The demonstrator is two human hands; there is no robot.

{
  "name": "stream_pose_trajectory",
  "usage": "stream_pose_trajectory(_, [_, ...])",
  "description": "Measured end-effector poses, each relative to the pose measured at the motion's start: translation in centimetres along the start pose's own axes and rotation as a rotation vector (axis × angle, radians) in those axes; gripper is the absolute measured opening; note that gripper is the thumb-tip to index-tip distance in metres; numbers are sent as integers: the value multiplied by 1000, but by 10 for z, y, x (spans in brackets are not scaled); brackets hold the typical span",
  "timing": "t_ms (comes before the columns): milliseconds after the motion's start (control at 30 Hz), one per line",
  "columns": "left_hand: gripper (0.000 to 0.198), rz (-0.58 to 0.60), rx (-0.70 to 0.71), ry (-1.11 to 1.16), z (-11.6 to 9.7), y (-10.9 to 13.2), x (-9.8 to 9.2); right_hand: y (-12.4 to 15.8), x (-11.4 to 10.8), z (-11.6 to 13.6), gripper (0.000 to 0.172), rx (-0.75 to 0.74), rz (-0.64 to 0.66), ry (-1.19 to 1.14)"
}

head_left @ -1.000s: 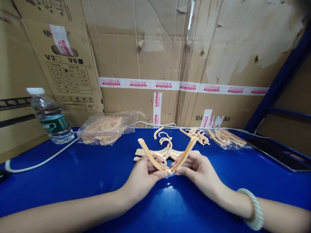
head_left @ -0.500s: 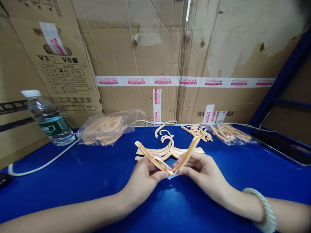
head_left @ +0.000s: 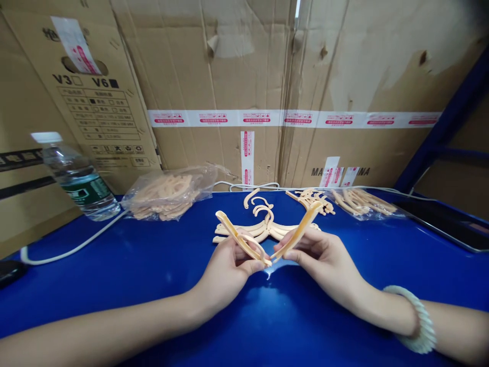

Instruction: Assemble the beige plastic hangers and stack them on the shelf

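Nearer you than the hangers [head_left: 269, 224], and apparently lifted above the table [head_left: 133, 285], two bars make an open V. Your left hand [head_left: 225, 270] has its fingers curled closed around the left bar [head_left: 239, 238], the thumb by its inner end; a thin, curved hook [head_left: 256, 243] lies along that bar in the same grasp. Your right hand [head_left: 324, 257] pinches the right bar [head_left: 300, 232] near its inner end, thumb on the near side, other fingers bent behind. The inner ends sit just beside each other; a slight gap seems to show, though the detail is small.

The bars look like light moulded plastic, channelled on the face towards you: probably stiff with a little flex, and smooth enough that a loose pinch could let one twist. They are best held low, close to the inner ends; the long outer ends would act as levers. The hook is slimmer and likely easier to snap, so press near its end rather than on its curve.

Beyond the hangers and to their right lies a pile [head_left: 315, 201] of small parts.
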State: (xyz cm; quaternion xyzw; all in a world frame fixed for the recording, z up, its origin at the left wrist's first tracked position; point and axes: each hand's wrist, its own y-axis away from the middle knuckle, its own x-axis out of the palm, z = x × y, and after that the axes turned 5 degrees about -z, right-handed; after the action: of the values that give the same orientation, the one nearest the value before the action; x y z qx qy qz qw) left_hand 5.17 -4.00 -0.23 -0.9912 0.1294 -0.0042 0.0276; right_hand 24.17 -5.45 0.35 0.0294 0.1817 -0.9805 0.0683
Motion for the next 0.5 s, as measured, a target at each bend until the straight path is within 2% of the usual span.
stream_pose_trajectory(333, [26, 10, 15, 16, -1, 2, 1, 1, 2, 1, 10, 34, 51, -42])
stream_pose_trajectory(500, [26, -21, 21, -2, -2, 3, 2, 4, 3, 2, 14, 48, 60, -27])
